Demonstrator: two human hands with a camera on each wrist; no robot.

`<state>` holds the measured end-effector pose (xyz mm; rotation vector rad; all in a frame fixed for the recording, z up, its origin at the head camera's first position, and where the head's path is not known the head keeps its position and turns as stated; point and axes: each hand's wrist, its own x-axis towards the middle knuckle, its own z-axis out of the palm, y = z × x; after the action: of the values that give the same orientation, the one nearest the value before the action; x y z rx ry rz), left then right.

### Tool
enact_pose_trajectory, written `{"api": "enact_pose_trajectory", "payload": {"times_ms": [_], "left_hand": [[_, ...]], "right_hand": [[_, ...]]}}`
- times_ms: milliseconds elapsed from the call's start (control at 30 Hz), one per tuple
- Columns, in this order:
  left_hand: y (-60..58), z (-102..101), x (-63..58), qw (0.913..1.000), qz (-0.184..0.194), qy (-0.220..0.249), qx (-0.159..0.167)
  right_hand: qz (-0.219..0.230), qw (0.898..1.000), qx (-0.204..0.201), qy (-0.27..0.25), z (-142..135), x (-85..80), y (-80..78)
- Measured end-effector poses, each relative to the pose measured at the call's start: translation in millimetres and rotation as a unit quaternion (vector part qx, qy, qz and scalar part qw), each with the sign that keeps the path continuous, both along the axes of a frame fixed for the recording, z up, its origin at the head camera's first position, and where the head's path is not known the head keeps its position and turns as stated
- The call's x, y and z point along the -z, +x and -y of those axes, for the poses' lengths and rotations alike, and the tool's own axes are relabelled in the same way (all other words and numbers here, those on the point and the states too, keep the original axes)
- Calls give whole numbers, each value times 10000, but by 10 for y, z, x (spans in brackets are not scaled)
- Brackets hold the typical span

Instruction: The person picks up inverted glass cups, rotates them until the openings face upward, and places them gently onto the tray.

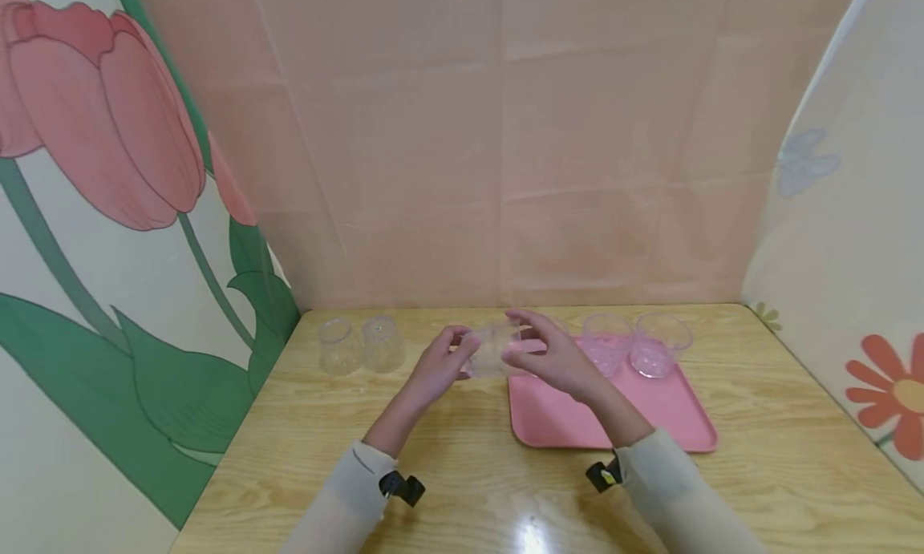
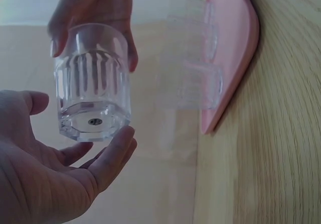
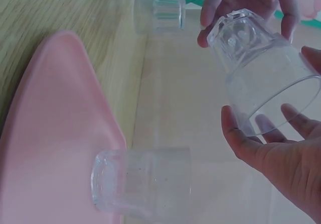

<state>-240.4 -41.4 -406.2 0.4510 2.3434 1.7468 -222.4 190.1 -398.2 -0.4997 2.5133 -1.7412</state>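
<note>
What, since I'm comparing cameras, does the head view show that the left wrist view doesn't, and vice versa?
Only the head view: large pink wall tulip, two clear tumblers at the left of the wood-grain table.
Only the left wrist view: the dark mark on the base of the fluted tumbler.
Both: that tumbler, left hand, right hand, pink tray, table.

Clear cups at centre left of the frame point(image 1: 384, 347): two. Clear cup at centre, between the grips point(image 1: 492, 351): one. Clear cups right of centre point(image 1: 655, 360): two plainly seen; a possible third, partly hidden, not certain. Pink tray point(image 1: 563, 419): one. Table point(image 1: 447, 458): one. Grips: two, left grip point(image 1: 436, 365) and right grip point(image 1: 554, 355). Black wrist devices point(image 1: 603, 475), lower centre: two. Butterfly print point(image 1: 807, 163), right: one.
</note>
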Motion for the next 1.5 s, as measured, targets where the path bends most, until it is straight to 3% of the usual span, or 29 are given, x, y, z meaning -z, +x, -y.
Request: {"api": "enact_pose_trajectory", "payload": {"times_ms": [367, 767, 1500], "left_hand": [[-8, 57, -17, 9996, -187, -199, -18], [-24, 119, -48, 9965, -450, -676, -199], [-82, 304, 5, 9852, -673, -1533, -362]], "right_hand": [[-365, 9984, 39, 438, -51, -26, 9], [-449, 9964, 32, 717, -116, -28, 20], [-823, 9867, -91, 1397, -287, -27, 68]]}}
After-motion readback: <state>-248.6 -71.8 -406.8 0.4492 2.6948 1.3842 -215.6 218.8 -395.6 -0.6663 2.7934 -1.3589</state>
